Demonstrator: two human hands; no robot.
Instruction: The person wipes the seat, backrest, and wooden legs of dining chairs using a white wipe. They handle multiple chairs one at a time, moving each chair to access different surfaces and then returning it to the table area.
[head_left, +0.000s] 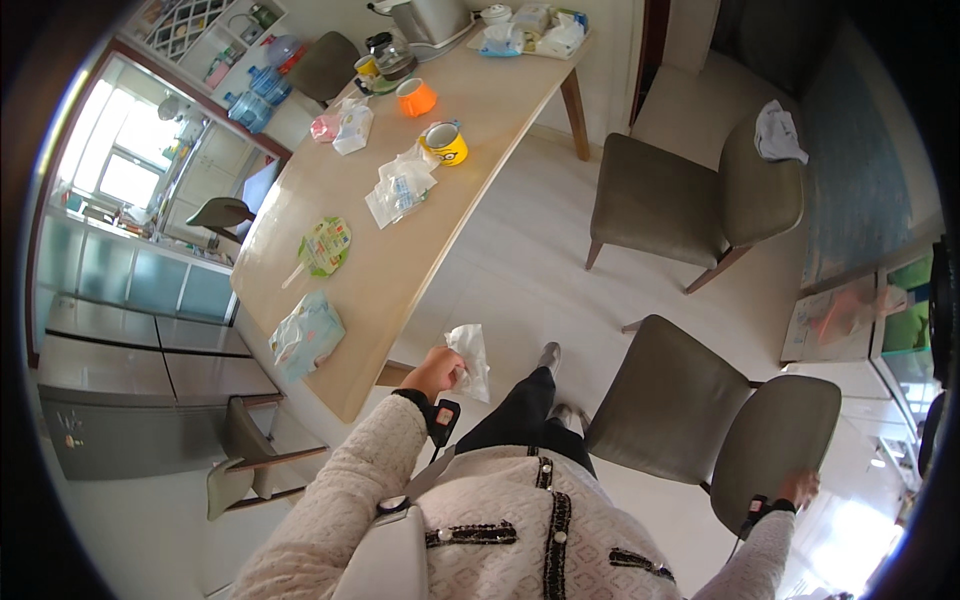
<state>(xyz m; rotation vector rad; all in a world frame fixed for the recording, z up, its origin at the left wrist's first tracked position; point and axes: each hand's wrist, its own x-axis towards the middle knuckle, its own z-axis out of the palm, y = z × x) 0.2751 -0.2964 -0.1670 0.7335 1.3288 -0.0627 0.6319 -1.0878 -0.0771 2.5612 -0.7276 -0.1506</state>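
My left hand (445, 369) is closed around a crumpled white tissue or wrapper (471, 360), just off the near edge of the dining table (375, 322). My right hand (802, 489), blurred, is at the outer edge of the backrest of a grey-brown padded chair (776, 435); whether its fingers grip the edge is unclear. Closest to my left hand on the tabletop is a pale blue pack of tissues (307, 334). Beyond it lies a green round hand fan (326, 246) with a white handle.
Farther along the table are a crumpled clear plastic wrapper (405, 187), a yellow mug (445, 144), an orange mug (417, 97) and a glass coffee pot (394, 60). A second chair (660, 199) carries a grey cloth (780, 131). A glass-fronted cabinet (829, 319) stands at right.
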